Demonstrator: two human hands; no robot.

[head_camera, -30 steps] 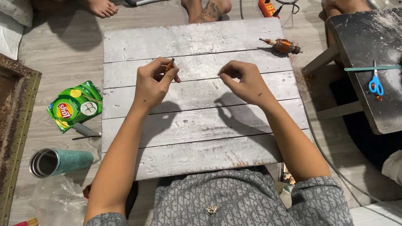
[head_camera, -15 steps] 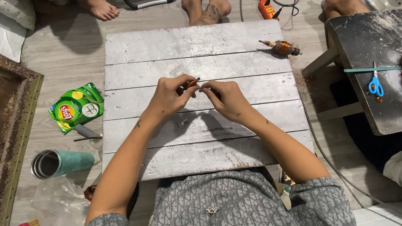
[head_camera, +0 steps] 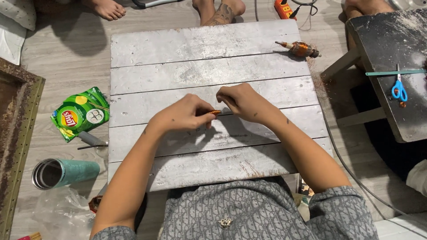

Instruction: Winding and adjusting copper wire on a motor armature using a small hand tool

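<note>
Copper-coloured and thin, a small wire piece [head_camera: 215, 112] sits pinched between the person's two hands over the middle of the grey plank board [head_camera: 200, 53]. Its long axis runs roughly left to right, along the planks, with only a short orange stretch showing between the fingertips; how long it really is stays hidden. The left hand [head_camera: 184, 116] is curled nearly closed, thumb and forefinger nipping the left end. The right hand [head_camera: 242, 101] is likewise folded in, fingertips meeting the other end, so the two hands almost touch.

At the far right corner of the board lies a motor armature [head_camera: 299, 49] wound with copper, lying across the planks' edge. Off the board to the left, on the floor, are a green snack bag [head_camera: 79, 113] and a teal tumbler [head_camera: 64, 172] on its side. Blue-handled scissors [head_camera: 399, 90] rest on the dark bench [head_camera: 391, 49] to the right. Bare feet [head_camera: 220, 11] of other people show beyond the board.
</note>
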